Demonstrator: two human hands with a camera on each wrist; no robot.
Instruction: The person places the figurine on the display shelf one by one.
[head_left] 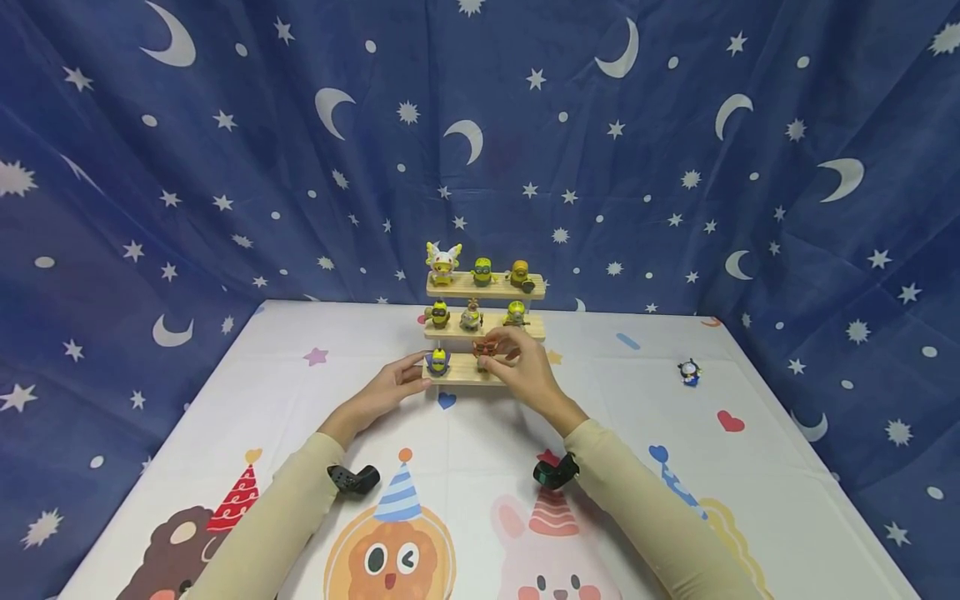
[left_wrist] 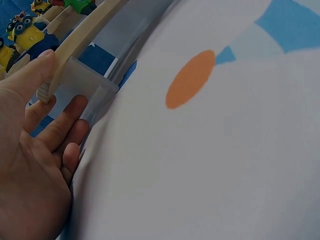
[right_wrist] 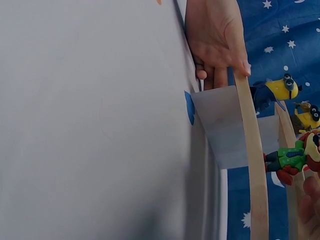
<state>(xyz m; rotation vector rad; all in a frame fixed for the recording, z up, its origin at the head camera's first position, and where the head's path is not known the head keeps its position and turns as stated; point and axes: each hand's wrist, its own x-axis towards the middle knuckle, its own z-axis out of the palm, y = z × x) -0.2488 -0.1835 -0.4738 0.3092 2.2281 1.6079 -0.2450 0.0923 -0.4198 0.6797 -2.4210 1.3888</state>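
A three-tier wooden display shelf [head_left: 461,372] on clear supports stands at the table's middle. My left hand [head_left: 382,392] pinches the left end of its lowest plank [left_wrist: 82,37], thumb above and index finger beneath. Right beside that thumb, a yellow minion figurine [head_left: 438,362] in blue stands on the plank. With thumb and fingers, my right hand [head_left: 525,371] holds a red-brown figurine in a green jacket [right_wrist: 291,158] upright over the middle of the lowest plank, its feet right at the surface. Only the fingertips of that hand show at the edge of the right wrist view.
Three figurines, one a white-hooded figure [head_left: 443,265], stand on the top plank [head_left: 461,288]. Three more, including a minion [head_left: 515,314], occupy the middle plank [head_left: 491,323]. A small blue-and-white figurine [head_left: 689,372] is at the table's right. A starry blue curtain [head_left: 510,167] hangs behind.
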